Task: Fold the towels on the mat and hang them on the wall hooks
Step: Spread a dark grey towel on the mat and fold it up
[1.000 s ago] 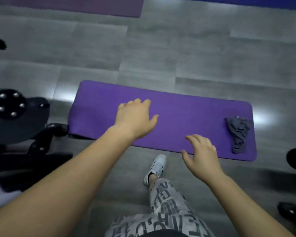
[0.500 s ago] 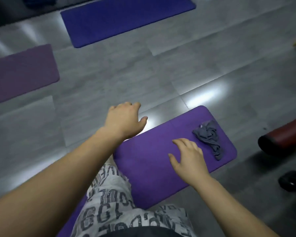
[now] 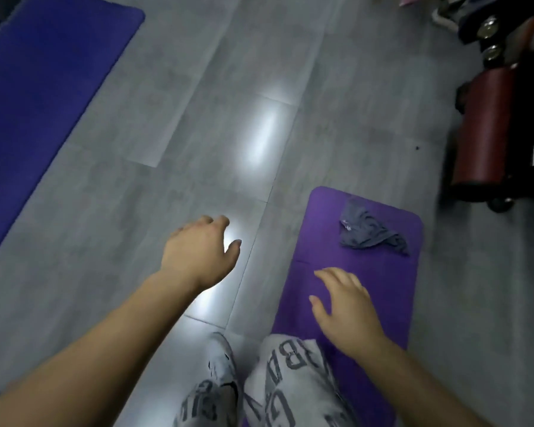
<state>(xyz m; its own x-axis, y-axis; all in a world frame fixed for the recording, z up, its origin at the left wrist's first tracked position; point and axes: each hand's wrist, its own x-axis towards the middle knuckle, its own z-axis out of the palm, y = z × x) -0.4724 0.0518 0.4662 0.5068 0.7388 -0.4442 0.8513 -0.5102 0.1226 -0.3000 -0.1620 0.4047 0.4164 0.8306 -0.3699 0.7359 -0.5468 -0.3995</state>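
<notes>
Person's turned toward mat (image 3: 395, 288) end w/ crumpled towel (image 3: 369, 234) — right hand (image 3: 347, 306) now nearer it, left hand (image 3: 201, 254) over floor (image 3: 198, 118), both empty, fingers loose. Pickup prob. next.

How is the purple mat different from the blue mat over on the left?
The purple mat is lighter violet; the blue mat is darker. The purple mat carries a crumpled grey towel; the blue mat's visible part carries nothing. The purple mat lies under the right hand; the blue mat lies far off. Both lie flat on the grey floor.
</notes>
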